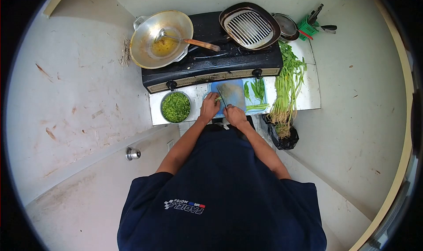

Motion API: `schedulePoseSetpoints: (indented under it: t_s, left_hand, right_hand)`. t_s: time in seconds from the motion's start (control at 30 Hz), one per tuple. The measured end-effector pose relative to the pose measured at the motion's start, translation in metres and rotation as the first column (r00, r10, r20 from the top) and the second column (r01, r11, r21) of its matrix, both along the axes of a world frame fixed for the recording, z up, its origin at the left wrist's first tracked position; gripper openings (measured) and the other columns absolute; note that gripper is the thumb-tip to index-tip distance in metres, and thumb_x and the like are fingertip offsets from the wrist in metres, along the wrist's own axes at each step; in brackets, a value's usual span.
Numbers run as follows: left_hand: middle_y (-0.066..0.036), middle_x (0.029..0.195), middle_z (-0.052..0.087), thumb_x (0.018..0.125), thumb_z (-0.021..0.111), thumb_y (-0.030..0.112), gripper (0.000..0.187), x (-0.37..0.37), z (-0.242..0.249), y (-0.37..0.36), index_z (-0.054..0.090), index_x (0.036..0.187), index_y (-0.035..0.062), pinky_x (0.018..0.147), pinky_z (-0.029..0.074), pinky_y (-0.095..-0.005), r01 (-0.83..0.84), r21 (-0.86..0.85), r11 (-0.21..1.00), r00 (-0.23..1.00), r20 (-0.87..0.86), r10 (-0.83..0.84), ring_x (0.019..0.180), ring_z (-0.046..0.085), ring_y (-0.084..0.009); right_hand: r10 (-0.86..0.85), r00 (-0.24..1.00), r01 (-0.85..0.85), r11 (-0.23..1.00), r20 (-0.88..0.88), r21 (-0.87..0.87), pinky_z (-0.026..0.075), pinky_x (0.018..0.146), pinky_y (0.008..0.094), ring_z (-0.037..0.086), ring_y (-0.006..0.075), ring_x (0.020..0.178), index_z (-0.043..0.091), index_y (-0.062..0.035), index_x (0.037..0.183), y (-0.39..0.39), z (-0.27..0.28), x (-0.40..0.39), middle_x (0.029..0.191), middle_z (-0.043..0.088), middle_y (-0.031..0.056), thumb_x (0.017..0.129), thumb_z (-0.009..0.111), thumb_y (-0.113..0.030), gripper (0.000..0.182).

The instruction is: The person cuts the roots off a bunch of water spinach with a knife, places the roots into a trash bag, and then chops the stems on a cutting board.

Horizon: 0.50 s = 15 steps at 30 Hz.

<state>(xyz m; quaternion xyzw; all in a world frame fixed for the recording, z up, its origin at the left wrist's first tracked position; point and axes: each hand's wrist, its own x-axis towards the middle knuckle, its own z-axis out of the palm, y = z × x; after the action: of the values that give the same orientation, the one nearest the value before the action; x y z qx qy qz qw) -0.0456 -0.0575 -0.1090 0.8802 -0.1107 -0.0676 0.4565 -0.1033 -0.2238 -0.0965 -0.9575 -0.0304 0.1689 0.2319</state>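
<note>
My right hand [235, 115] is wrapped round the handle of a knife [221, 97], whose blade points away from me over a worn blue cutting board [233, 87]. Just left of the blade, my left hand [209, 106] has its fingers curled on some green stalks [217, 99], mostly hidden under them. More cut stalks [257, 107] and a few long leaves [258, 90] lie to the right, on a light blue tray [265, 84]. A round bowl [163, 114] full of finely chopped greens [176, 106] stands left of my left hand.
Behind the board is a black gas stove [211, 75]. It bears a wok [141, 44] with a ladle [200, 43] in yellow oil, and a grill pan [251, 28]. A bundle of rooted greens [288, 83] hangs over a black plastic bag [286, 143]. A green basket [307, 28] holds utensils.
</note>
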Motion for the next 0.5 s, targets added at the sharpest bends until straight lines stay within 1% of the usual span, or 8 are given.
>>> schedulePoseSetpoints:
  t_s: [0.07,0.1,0.2,0.27,0.37,0.47,0.5]
  left_hand:
    - [-0.02,0.101,0.063,0.086,0.065,0.0,0.023,0.0,0.004,0.0,0.069,0.108,-0.0003,0.078,0.055,-0.0483,-0.019,-0.046,0.999,0.999,-0.038,0.018,0.085,0.067,-0.0402]
    - [-0.02,0.101,0.063,0.086,0.065,0.0,0.023,0.0,0.003,0.001,0.069,0.108,-0.0005,0.077,0.055,-0.0481,-0.006,-0.036,0.999,0.999,-0.036,0.005,0.084,0.067,-0.0396]
    - [-0.02,0.101,0.062,0.085,0.065,-0.001,0.024,0.0,-0.003,0.004,0.069,0.109,-0.0012,0.076,0.055,-0.0474,0.015,-0.027,1.0,0.999,-0.039,-0.016,0.082,0.067,-0.0385]
    - [-0.02,0.101,0.061,0.085,0.065,-0.001,0.024,0.001,-0.007,0.004,0.069,0.108,-0.0016,0.075,0.055,-0.0466,0.011,-0.046,0.999,0.998,-0.057,-0.014,0.081,0.067,-0.0383]
    - [-0.02,0.1,0.06,0.085,0.065,-0.002,0.023,0.002,-0.009,0.005,0.069,0.107,-0.0017,0.074,0.055,-0.0458,0.016,-0.067,0.998,1.0,-0.002,-0.016,0.079,0.067,-0.0378]
    - [-0.02,0.098,0.059,0.085,0.064,-0.002,0.022,0.002,-0.007,0.004,0.069,0.106,-0.0014,0.074,0.055,-0.0459,0.003,-0.106,0.994,0.999,-0.037,-0.007,0.08,0.066,-0.0381]
    - [-0.02,0.097,0.059,0.085,0.065,-0.002,0.022,0.002,-0.006,0.004,0.069,0.106,-0.0013,0.074,0.055,-0.0459,0.01,-0.094,0.996,1.0,-0.026,-0.012,0.08,0.066,-0.0381]
  right_hand:
    - [-0.006,1.0,0.006,1.0,-0.013,0.004,0.059,0.077,0.0527,0.073,0.0465,0.082,0.064,0.004,0.102,0.0,-0.002,0.0,0.086,0.073,0.0292,0.106,0.05,-0.035,0.041]
    - [-0.01,1.0,0.01,1.0,-0.02,0.005,0.059,0.077,0.053,0.073,0.0476,0.082,0.063,0.0042,0.104,0.001,-0.001,0.001,0.086,0.073,0.03,0.106,0.05,-0.036,0.042]
    - [-0.02,0.998,0.019,1.0,-0.058,-0.003,0.059,0.078,0.0532,0.073,0.048,0.084,0.063,0.0041,0.104,0.001,0.003,0.0,0.087,0.073,0.0304,0.106,0.05,-0.037,0.043]
    - [-0.016,0.999,0.016,1.0,-0.033,0.01,0.059,0.078,0.0535,0.073,0.0481,0.083,0.063,0.0044,0.104,0.001,0.007,-0.001,0.086,0.073,0.0304,0.106,0.05,-0.037,0.044]
    - [-0.013,1.0,0.013,1.0,-0.026,0.009,0.059,0.078,0.0538,0.073,0.0479,0.082,0.063,0.0049,0.103,0.003,0.004,0.0,0.085,0.073,0.0299,0.106,0.05,-0.037,0.044]
    - [-0.007,1.0,0.007,1.0,-0.028,0.001,0.059,0.078,0.0534,0.073,0.0472,0.081,0.063,0.0048,0.101,0.004,0.003,0.0,0.083,0.073,0.0289,0.106,0.051,-0.036,0.043]
    - [-0.004,1.0,0.004,1.0,-0.027,-0.001,0.059,0.077,0.0532,0.073,0.047,0.08,0.064,0.0047,0.1,0.004,0.003,0.0,0.083,0.073,0.0285,0.106,0.051,-0.036,0.043]
